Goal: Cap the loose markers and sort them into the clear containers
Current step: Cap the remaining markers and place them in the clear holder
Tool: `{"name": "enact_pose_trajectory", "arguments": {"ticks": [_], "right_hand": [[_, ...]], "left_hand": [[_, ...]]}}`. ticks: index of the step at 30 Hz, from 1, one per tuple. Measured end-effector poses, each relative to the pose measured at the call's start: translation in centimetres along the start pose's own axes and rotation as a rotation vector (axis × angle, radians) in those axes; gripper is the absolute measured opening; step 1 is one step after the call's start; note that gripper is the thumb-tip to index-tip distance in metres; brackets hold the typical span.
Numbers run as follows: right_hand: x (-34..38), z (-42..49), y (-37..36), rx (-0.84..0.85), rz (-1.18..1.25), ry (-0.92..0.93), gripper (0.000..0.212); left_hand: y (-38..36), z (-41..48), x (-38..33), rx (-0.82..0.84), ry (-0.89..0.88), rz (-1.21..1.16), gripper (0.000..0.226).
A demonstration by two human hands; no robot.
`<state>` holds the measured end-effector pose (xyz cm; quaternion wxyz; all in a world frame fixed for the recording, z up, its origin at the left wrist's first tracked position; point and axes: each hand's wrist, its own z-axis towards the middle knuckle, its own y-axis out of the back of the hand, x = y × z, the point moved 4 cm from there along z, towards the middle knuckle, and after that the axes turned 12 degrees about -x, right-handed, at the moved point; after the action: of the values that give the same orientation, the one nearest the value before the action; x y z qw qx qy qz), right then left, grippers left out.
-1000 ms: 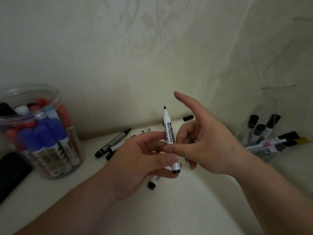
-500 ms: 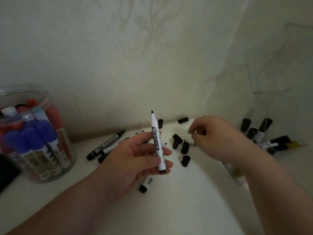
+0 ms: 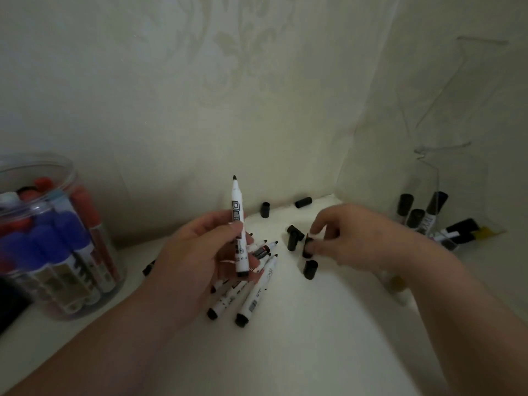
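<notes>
The jar [image 3: 68, 172] of red and blue markers at the far left plays no part just now. The left hand [image 3: 197, 261] still grips one marker [image 3: 238, 224] upright, bare tip up, fingers curled round the lower barrel. The loose markers [image 3: 254, 298] lie under and just beside it. The change is further right. The right hand [image 3: 357, 238], up against the held marker with fingers spread a second ago, has dropped to the scattered caps [image 3: 310, 269]. It now pinches one cap [image 3: 307, 248] between thumb and fingertips (whether it has left the surface I cannot tell). So capping is half set up: the cap goes on the tip next, I judge, and the marker then likely joins the capped black ones in the container [image 3: 428, 178] at the right.
</notes>
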<state>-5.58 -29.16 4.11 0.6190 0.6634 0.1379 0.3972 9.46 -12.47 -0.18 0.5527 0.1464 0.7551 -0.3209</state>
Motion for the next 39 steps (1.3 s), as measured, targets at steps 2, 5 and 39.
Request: {"name": "enact_pose_trajectory", "arguments": {"ticks": [2,5,39], "right_hand": [[-0.5,0.9,0.0,-0.229,0.073,-0.054,0.010],[-0.6,1.9,-1.9,-0.348,0.093,-0.074,0.013],[4.8,3.1,-1.7,-0.003,1.317,0.172,0.015]], "left_hand": [[0.0,0.7,-0.9,-0.027,-0.021,0.027,0.015],[0.0,1.7,-1.7,-0.035,-0.058,0.073,0.015],[0.8,0.3,-1.9,-0.025,-0.644,0.627,0.020]]}}
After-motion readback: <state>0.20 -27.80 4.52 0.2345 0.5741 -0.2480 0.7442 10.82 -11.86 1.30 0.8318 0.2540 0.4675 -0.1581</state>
